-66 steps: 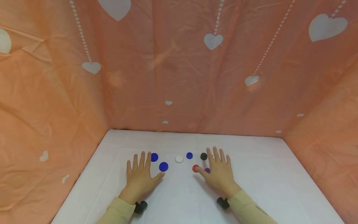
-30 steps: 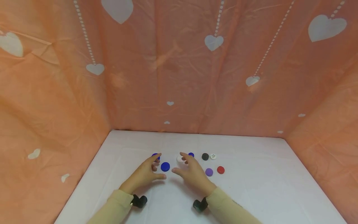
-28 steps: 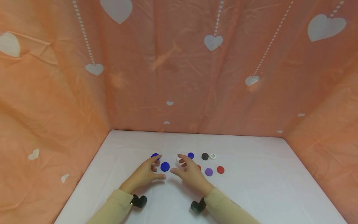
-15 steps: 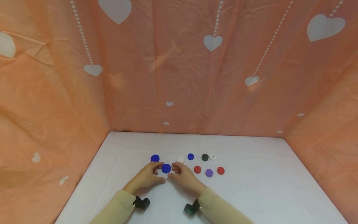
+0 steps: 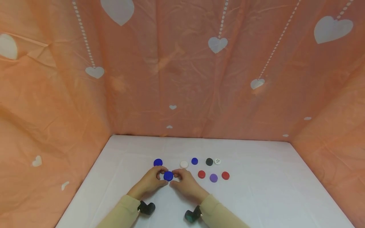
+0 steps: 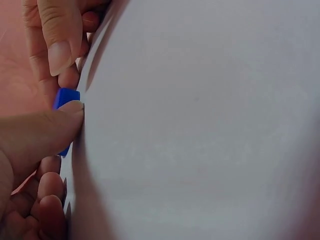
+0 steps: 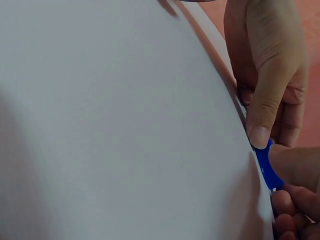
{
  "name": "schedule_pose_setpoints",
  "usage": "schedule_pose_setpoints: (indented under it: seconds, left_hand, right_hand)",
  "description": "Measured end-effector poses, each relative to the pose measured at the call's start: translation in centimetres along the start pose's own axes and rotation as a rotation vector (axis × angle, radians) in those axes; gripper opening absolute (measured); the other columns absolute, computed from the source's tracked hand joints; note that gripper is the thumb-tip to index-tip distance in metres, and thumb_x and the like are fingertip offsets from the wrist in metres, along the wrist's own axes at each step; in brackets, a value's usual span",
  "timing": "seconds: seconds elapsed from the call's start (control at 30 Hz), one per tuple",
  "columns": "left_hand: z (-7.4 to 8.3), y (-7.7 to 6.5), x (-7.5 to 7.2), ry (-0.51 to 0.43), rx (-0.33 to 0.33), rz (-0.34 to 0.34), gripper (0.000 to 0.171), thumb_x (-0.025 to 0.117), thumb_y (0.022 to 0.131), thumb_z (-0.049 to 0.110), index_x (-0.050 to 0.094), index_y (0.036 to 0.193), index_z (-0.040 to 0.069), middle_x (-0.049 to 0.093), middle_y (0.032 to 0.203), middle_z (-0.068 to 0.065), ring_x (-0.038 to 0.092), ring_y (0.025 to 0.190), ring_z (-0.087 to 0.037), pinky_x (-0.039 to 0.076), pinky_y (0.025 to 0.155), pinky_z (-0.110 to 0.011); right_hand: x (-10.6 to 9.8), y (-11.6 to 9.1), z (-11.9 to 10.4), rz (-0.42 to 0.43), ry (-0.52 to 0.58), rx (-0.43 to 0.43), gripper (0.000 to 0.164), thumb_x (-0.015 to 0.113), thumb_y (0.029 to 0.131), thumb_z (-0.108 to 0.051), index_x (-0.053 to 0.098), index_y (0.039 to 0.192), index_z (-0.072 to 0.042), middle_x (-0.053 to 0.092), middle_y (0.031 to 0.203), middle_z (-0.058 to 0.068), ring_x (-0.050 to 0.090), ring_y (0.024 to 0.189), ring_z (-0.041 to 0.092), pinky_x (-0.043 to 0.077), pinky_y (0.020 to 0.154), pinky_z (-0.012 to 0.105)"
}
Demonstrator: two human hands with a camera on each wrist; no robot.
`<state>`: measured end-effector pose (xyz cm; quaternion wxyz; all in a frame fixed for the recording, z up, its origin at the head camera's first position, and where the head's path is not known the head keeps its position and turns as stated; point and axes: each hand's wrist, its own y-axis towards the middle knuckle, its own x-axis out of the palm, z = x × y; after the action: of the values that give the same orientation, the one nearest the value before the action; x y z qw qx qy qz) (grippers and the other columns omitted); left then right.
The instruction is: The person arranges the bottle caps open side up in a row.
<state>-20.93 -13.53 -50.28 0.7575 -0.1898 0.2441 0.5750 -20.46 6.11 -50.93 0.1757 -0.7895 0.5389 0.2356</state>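
Note:
A blue round cap (image 5: 168, 176) sits between my hands, low over the white table, its thick edge showing in the left wrist view (image 6: 70, 95). My left hand (image 5: 150, 180) pinches it from the left, thumb on the near side and index finger on the far side. My right hand (image 5: 186, 183) is at its right edge, fingers bent and thumb apart from the index finger. In the left wrist view a small gap shows between the right thumb and the cap. Just past my left fingers lies another blue cap (image 5: 158, 162).
Beyond the hands lie a white cap (image 5: 183, 164), a smaller blue cap (image 5: 194, 161), a black cap (image 5: 209, 161) and a patterned white piece (image 5: 217, 161). Nearer right are two red caps (image 5: 201, 174) (image 5: 225, 175) and a purple one (image 5: 213, 178). Orange cloth (image 5: 182, 79) surrounds the table.
Both hands were spread flat over the caps, then turned inward and closed in on the blue cap. My left fingers have taken hold of it, and it has shifted slightly toward me.

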Motion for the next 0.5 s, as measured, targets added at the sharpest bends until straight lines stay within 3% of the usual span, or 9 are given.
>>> schedule_pose_setpoints:
  seconds: [0.5]
  left_hand:
    - [0.18,-0.16,-0.12,-0.028,-0.028,-0.018,0.035,0.079,0.081,0.02,0.063,0.11,0.009,0.055,0.094,-0.002,0.045,0.075,-0.017,0.035,0.065,-0.03]
  right_hand:
    - [-0.29,-0.1,-0.42,-0.007,0.025,0.015,0.033,0.064,0.092,-0.018,0.061,0.123,-0.009,0.06,0.104,-0.002,0.053,0.102,0.021,0.041,0.094,0.048]
